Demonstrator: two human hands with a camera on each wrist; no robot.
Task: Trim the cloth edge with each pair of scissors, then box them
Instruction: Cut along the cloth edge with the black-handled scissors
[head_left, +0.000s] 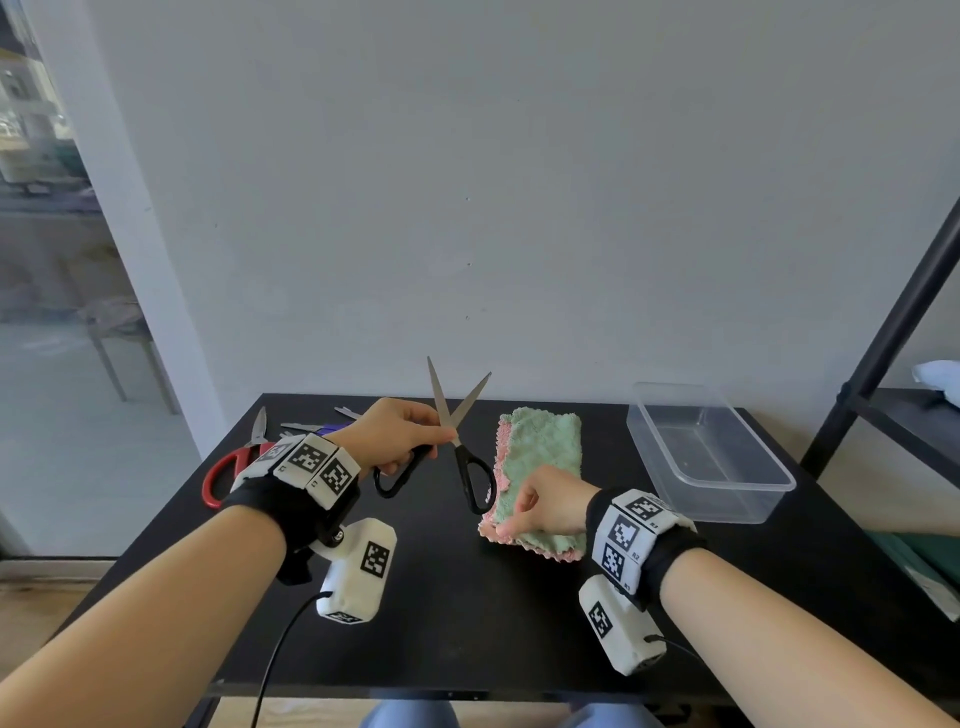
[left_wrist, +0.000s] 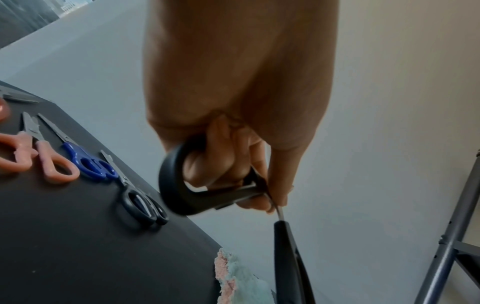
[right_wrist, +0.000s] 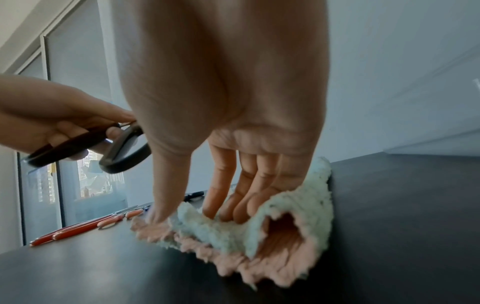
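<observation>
Black table (head_left: 467, 613) centre frame: left hand (head_left: 395, 434) gripping black scissors (head_left: 460, 441), blades apart; right hand (head_left: 550, 506) pinching cloth (head_left: 545, 441).

Light: soft daylight from the window (head_left: 47, 218) at the left, evenly bright.
Shadows: faint, diffuse on the black table (head_left: 467, 613).
Glare: pale sheen on the table in both wrist views.
Blur: wrist views soft; the left hand (left_wrist: 233, 102) looms unfocused.
Distortion: head view bends the shelf frame (head_left: 893, 322) at the edge.
</observation>
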